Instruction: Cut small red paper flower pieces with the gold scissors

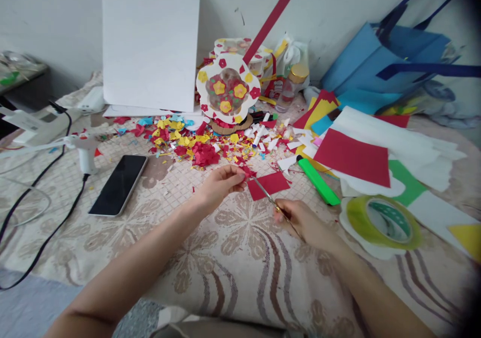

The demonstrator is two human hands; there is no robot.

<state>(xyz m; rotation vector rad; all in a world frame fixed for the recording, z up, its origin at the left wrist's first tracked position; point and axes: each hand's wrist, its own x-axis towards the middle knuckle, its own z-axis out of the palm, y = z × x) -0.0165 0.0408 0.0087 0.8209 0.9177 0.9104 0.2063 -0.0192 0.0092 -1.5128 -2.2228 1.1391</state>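
Observation:
My left hand [221, 183] is pinched shut on a small scrap of red paper [247, 171] at the middle of the patterned cloth. My right hand [302, 221] is closed round the handles of small scissors [266, 192], whose blades point up and left to the scrap. A red paper rectangle [268, 184] lies flat just behind the blades. A heap of red, yellow and blue paper cuttings [188, 145] spreads beyond my left hand. Behind it stands a white flower-shaped disc [227, 91] with red and yellow paper flowers.
A black phone [118, 184] lies at the left near a white glue gun [83, 148] with a black cord. A green marker [318, 181], a roll of green tape [383, 221] and coloured paper sheets [352, 158] lie at the right. A white board [151, 47] and a blue bag [391, 62] lean on the wall.

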